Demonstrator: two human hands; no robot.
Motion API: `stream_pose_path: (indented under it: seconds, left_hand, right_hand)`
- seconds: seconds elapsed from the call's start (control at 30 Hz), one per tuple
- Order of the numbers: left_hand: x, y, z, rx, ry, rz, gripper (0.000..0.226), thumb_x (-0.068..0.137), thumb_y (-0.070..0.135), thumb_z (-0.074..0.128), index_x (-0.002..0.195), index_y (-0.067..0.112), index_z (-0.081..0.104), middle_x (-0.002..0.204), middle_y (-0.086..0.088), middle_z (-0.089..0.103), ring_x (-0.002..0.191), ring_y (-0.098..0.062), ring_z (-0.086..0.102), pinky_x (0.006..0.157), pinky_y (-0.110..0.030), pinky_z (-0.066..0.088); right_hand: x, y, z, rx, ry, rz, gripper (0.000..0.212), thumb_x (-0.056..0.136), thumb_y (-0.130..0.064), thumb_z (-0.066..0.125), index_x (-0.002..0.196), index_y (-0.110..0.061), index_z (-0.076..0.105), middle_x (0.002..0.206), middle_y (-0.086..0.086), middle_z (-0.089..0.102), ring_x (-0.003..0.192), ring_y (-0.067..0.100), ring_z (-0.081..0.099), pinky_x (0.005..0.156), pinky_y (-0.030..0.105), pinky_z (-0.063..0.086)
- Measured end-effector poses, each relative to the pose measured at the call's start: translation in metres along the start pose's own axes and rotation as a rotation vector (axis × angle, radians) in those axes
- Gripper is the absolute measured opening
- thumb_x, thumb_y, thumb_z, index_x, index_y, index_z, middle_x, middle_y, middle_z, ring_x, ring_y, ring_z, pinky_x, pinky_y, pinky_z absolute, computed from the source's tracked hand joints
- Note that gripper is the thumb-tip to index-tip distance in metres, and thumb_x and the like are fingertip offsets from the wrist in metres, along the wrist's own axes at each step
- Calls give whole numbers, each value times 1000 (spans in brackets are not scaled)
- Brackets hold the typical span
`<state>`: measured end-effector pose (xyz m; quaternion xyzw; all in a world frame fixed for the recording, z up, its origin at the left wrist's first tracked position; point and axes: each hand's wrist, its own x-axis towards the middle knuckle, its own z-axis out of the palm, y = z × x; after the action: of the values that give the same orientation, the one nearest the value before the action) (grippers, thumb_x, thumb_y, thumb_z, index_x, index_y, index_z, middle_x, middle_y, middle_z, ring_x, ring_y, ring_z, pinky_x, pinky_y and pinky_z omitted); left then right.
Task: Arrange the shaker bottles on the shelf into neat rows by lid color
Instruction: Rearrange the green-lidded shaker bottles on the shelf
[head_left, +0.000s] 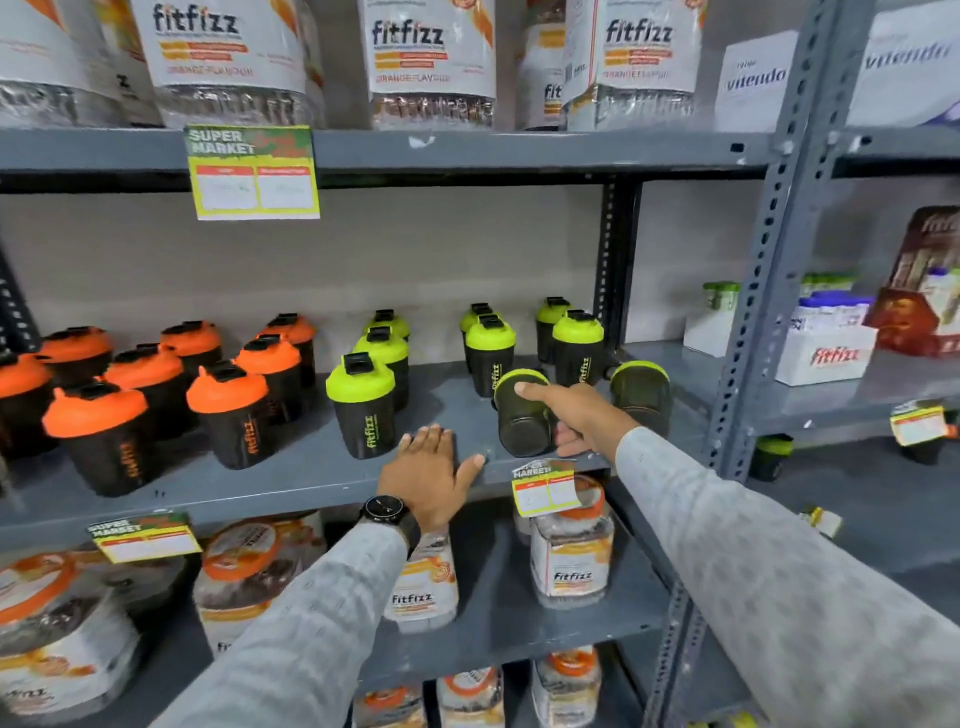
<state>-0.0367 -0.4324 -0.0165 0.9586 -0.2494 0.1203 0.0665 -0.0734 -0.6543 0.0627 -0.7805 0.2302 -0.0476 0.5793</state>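
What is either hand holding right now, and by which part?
The right hand grips a tipped green-lidded shaker bottle around its dark body, forefinger reaching toward the lid end. The left hand rests flat on the shelf, holding nothing.

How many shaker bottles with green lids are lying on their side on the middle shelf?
2. One green-lidded black shaker bottle lies under the right hand; the second lies just right of it, near the grey shelf post. Others may be hidden behind.

orange-lidded black shaker bottles (228, 410) stand upright in rows on the left of the grey shelf (291, 478). green-lidded ones (362, 405) stand upright mid-shelf. two green-lidded bottles lie tipped on their sides at right, one (519, 415) gripped, another (641, 392) beside it.
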Motion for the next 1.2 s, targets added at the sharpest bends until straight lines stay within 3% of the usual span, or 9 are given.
stream_pose_path:
  seconds: [0.07,0.23,0.37,0.5,0.63,0.8,1.03,1.13,1.2]
  left_hand:
    - [-1,-4,1,10,-12,20,84,100,66,12,158,7,27,167,-13,27,155,-27,21,127,-43,10]
    - [0,-6,4,10,-4,26,83,101,66,14,159,9,26,168,-12,25,155,-27,20,127,-41,10]
    - [-1,-5,3,26,2,27,82,101,65,13,159,9,26,168,-12,25,156,-27,20,127,-41,10]
    - [-2,-3,4,43,28,16,81,101,65,13,159,9,27,167,-12,27,155,-27,21,127,-41,12]
    - [-2,-3,4,53,34,19,81,102,65,13,159,9,27,167,-12,28,155,-27,22,127,-41,12]
    - [-3,-2,3,49,31,17,81,102,64,14,159,8,26,167,-13,26,155,-27,21,127,-40,11]
    - [-4,-2,3,42,39,17,82,101,65,13,159,9,26,167,-12,27,155,-27,22,128,-41,11]
    - [-4,-2,4,39,48,21,82,101,65,14,159,8,28,166,-13,29,154,-28,23,127,-41,12]
    - [-6,-2,4,43,57,19,82,101,65,13,158,9,29,165,-13,30,154,-28,24,127,-40,13]
  right_hand:
    - [1,-1,5,35,-7,15,87,76,-56,85,141,-9,51,123,15,67,97,30,69,68,36,56]
    - [-4,-9,17,172,5,0,70,79,-34,88,132,-6,51,101,16,73,74,26,74,42,28,55]
    - [0,-15,19,223,80,-87,70,67,-35,93,120,-4,60,106,18,75,83,31,78,59,43,65]
    - [5,-13,11,238,134,-268,38,69,-31,92,95,-14,71,102,10,78,94,24,77,80,48,65]
    - [12,8,10,245,60,-403,44,78,-13,88,115,-14,65,111,5,78,106,22,74,99,49,57]
    - [18,35,19,254,32,-478,57,85,7,78,133,-8,51,131,11,68,120,24,68,104,41,54]
    - [22,45,24,115,50,-514,66,81,-4,84,132,-28,50,123,-11,68,118,13,67,107,44,53]
    - [13,44,21,44,65,-522,83,78,-3,84,148,-23,46,128,-8,65,121,12,62,107,38,50]
    - [4,37,12,2,198,-594,76,81,7,74,150,-14,48,122,0,66,114,18,64,102,37,53]
